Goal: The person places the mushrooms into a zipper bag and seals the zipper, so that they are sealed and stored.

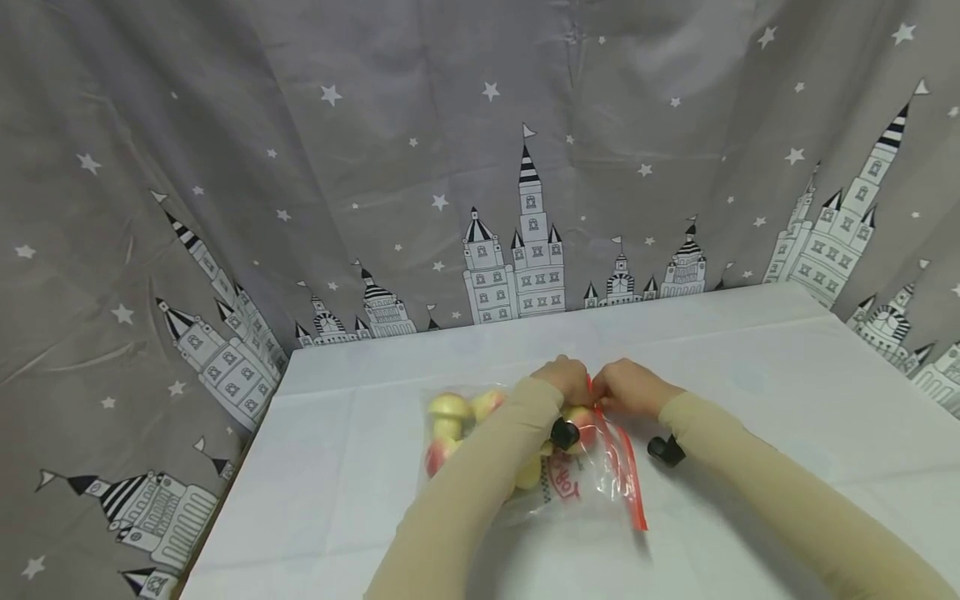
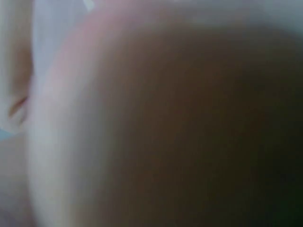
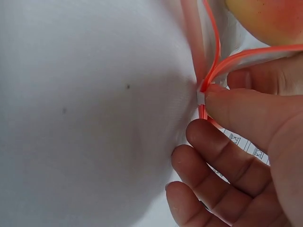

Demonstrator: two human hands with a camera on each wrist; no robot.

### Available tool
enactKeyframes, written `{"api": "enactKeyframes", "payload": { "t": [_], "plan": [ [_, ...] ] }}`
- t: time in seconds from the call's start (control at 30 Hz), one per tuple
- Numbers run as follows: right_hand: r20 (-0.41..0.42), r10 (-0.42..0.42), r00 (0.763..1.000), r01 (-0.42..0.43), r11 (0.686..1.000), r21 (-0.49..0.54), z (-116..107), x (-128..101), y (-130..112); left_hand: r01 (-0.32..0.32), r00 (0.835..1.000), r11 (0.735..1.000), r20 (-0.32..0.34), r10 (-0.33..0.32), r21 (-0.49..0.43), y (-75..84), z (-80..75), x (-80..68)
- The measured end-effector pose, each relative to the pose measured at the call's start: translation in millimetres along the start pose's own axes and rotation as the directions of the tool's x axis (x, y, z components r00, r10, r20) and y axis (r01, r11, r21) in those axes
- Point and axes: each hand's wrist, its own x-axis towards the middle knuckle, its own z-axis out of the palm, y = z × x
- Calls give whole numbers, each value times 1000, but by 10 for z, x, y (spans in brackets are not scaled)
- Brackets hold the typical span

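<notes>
A clear zip bag (image 1: 596,492) with red zip strips (image 1: 637,500) lies on the white table. Through its plastic show yellow mushroom-shaped pieces (image 1: 450,407) and red-and-yellow peach-like fruits (image 3: 274,19). At the far end of the zip, my right hand (image 1: 633,387) pinches the strips beside a small white slider (image 3: 200,98), its other fingers curled below. My left hand (image 1: 564,379) grips the bag's edge right next to it, its fingertips partly hidden in the head view. The left wrist view is mostly a dark blur close to the lens.
The white table (image 1: 337,467) reaches back to a grey curtain (image 1: 420,100) printed with castles and stars. A black wrist camera (image 1: 564,433) on the left forearm hangs over the bag, and another (image 1: 666,451) sits on the right wrist.
</notes>
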Motion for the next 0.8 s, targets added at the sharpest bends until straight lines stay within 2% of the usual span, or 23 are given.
{"api": "enactKeyframes", "payload": {
  "t": [0.17,0.37,0.6,0.8],
  "plan": [
    [-6,-14,1000,14,1000,13,-5,-30,-34,22,999,1000,40,-22,-17,28,-20,-47],
    [-17,8,1000,-7,1000,19,1,-53,-70,32,998,999,60,-32,-3,71,-21,-98],
    [-6,33,999,-33,999,7,-10,-68,-132,56,993,998,107,-54,-19,52,-27,-113],
    [-1,35,999,-35,999,-16,-4,-85,-122,60,995,998,80,-60,3,72,21,-171]
  ]
}}
